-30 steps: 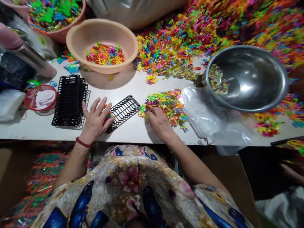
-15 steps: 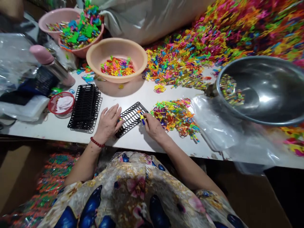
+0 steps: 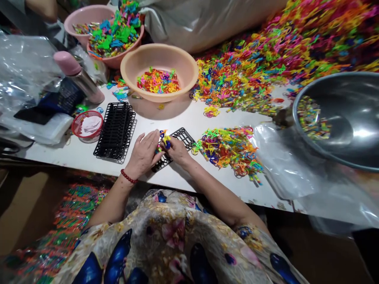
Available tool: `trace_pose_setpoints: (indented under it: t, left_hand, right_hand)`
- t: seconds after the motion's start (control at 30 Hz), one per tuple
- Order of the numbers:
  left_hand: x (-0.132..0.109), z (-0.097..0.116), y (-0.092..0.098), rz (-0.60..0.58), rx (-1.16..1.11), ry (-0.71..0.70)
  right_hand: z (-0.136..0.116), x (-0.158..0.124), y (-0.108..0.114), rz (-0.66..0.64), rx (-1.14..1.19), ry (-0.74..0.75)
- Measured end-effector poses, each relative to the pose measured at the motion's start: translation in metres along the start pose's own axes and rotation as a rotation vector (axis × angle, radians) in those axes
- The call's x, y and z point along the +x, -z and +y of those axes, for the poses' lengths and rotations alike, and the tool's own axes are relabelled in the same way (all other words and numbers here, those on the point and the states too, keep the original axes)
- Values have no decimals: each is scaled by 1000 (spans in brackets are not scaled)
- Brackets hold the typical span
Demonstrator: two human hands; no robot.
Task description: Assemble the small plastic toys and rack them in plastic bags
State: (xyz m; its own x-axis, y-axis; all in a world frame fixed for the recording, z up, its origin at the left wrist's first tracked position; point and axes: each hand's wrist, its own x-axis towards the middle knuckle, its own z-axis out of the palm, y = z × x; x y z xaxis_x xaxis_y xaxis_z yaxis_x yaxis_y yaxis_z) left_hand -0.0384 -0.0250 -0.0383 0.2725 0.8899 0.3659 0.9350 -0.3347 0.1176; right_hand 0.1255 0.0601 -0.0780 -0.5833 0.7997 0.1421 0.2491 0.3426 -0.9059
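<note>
My left hand (image 3: 144,154) and my right hand (image 3: 177,150) meet over a black plastic grid tray (image 3: 184,137) lying on the white table (image 3: 183,114). Both pinch small coloured plastic pieces (image 3: 164,139), blue and yellow, held between the fingertips just above the tray. A red bead bracelet sits on my left wrist. A small heap of coloured plastic pieces (image 3: 229,149) lies just right of my right hand.
A stack of black grid trays (image 3: 116,130) stands left of my hands, beside a small red basket (image 3: 87,124). Pink bowls (image 3: 160,59) with coloured pieces sit behind. A steel bowl (image 3: 343,118), clear plastic bags (image 3: 281,161) and a huge pile of coloured pieces (image 3: 266,55) fill the right.
My right hand left the small heap with pieces and moved left to the tray. My left hand closed its fingers and now meets the right over the tray.
</note>
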Motion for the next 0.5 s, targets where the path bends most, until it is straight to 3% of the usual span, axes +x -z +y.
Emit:
trace_pose_setpoints:
  t: [0.3,0.5]
  left_hand:
    - [1,2,1,-44,5,29]
    - [1,3,4,-97,-16,64]
  right_hand:
    - [20,10,-5,-171,-253,116]
    - [18,11,-14,-280,-365,159]
